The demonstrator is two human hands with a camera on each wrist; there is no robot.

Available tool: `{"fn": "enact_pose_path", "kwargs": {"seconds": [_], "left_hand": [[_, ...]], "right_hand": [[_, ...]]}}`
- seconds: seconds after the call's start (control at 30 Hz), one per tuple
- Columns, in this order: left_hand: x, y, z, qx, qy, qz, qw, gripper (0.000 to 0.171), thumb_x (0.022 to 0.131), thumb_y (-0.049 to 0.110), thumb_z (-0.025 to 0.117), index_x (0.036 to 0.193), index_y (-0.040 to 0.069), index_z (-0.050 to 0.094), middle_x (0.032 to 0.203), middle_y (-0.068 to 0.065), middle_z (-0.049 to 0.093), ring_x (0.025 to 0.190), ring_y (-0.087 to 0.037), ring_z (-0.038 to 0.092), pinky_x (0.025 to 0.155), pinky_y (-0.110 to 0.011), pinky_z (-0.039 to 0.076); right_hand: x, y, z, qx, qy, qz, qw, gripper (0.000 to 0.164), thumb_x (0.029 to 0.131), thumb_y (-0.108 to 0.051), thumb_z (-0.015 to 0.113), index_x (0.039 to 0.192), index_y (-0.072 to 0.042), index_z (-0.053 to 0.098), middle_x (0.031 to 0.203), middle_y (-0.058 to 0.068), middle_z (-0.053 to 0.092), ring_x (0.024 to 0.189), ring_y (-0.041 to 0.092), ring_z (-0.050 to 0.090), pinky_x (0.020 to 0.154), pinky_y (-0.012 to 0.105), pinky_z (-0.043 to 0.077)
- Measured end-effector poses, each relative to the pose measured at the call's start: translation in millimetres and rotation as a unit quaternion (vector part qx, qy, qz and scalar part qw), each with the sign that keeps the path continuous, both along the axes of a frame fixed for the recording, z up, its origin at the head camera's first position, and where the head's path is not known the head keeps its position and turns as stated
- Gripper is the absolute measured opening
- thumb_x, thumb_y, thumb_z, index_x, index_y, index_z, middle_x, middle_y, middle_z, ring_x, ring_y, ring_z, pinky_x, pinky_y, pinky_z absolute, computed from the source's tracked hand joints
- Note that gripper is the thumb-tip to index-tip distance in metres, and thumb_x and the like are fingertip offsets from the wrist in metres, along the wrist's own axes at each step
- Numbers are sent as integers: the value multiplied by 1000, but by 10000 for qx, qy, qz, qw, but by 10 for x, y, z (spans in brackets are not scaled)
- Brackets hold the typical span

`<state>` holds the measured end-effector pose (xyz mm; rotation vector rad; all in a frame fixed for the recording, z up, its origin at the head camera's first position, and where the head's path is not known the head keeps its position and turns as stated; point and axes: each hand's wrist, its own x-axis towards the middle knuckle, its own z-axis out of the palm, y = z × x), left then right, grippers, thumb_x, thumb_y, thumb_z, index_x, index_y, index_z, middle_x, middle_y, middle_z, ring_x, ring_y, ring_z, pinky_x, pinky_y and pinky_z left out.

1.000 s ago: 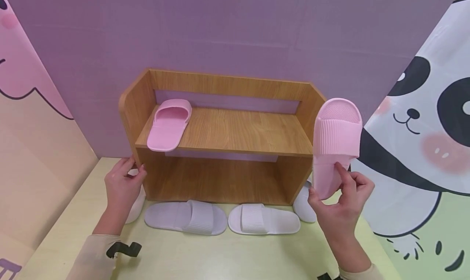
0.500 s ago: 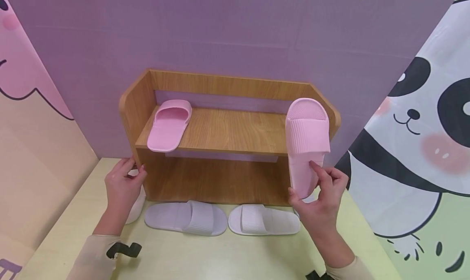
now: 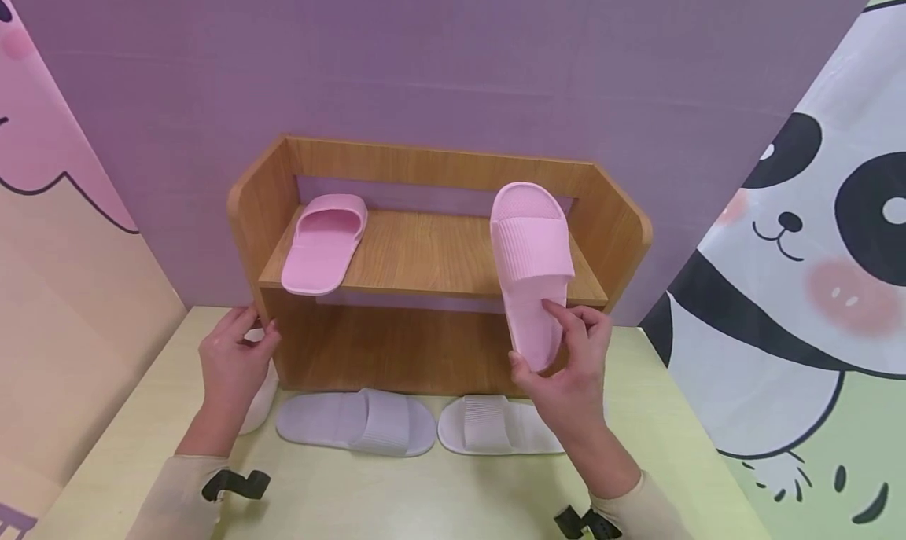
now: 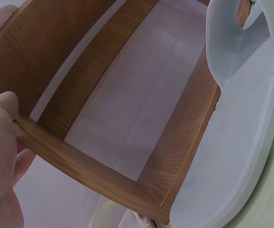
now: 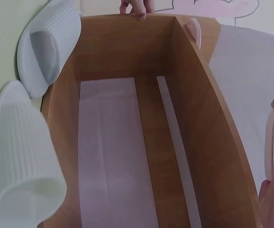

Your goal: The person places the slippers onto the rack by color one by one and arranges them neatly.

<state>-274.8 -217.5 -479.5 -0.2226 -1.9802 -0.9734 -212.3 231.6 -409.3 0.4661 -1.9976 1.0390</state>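
My right hand (image 3: 576, 367) pinches a pink slipper (image 3: 532, 249) by its heel end, toe up, in front of the right part of a two-tier wooden shoe rack (image 3: 446, 249). Only the slipper's edge (image 5: 270, 142) shows in the right wrist view. A matching pink slipper (image 3: 322, 245) lies at the left end of the upper shelf, heel toward me. My left hand (image 3: 233, 363) grips the front edge of the rack's left side panel, and the left wrist view has its thumb and a finger on either side of that edge (image 4: 75, 166).
Two white slippers, a left one (image 3: 354, 420) and a right one (image 3: 488, 424), lie end to end on the pale table (image 3: 396, 501) before the rack. Another white slipper (image 3: 260, 410) is partly behind my left hand. A purple wall (image 3: 425, 60) stands behind.
My right hand has carried the pink slipper leftward, from beside the rack's right panel to in front of the upper shelf. My left hand stays on the rack.
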Motion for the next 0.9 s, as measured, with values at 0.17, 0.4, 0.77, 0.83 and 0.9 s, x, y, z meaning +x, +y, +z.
{"fn": "enact_pose_path", "kwargs": {"seconds": [0.17, 0.4, 0.77, 0.83, 0.9], "left_hand": [[18, -5, 4, 22, 52, -8, 10000, 30, 90, -10, 75, 119, -2, 80, 104, -19, 78, 86, -37, 75, 71, 2, 44], [6, -14, -3, -12, 68, -17, 10000, 31, 91, -9, 76, 121, -3, 79, 106, -21, 78, 86, -35, 75, 72, 2, 44], [3, -9, -17, 25, -102, 12, 9999, 31, 93, -7, 76, 123, -2, 79, 108, -21, 77, 90, -35, 75, 72, 3, 42], [3, -7, -15, 41, -112, 3, 9999, 31, 93, -6, 76, 123, -2, 79, 110, -22, 77, 90, -37, 75, 72, 3, 42], [2, -5, -12, 39, -110, -3, 9999, 31, 93, -6, 76, 124, -2, 79, 111, -22, 77, 91, -38, 76, 73, 3, 42]], "right_hand": [[-35, -147, 37, 140, -194, 99, 9997, 77, 76, -15, 92, 148, -11, 64, 136, 21, 45, 133, 22, 43, 97, 38, 55], [-77, -356, 106, 225, -537, 490, 9971, 73, 77, -17, 93, 144, -13, 66, 133, 19, 43, 129, 25, 45, 90, 48, 59], [-119, -659, 175, 280, -706, 470, 9960, 66, 78, -17, 94, 139, -15, 67, 133, 18, 45, 129, 32, 46, 91, 53, 61], [-133, -719, 190, 315, -732, 401, 9960, 65, 78, -18, 94, 138, -14, 67, 132, 19, 46, 128, 34, 45, 92, 52, 60], [-147, -778, 209, 377, -715, 337, 9962, 65, 78, -19, 95, 136, -13, 68, 132, 20, 46, 128, 36, 44, 92, 51, 60]]}}
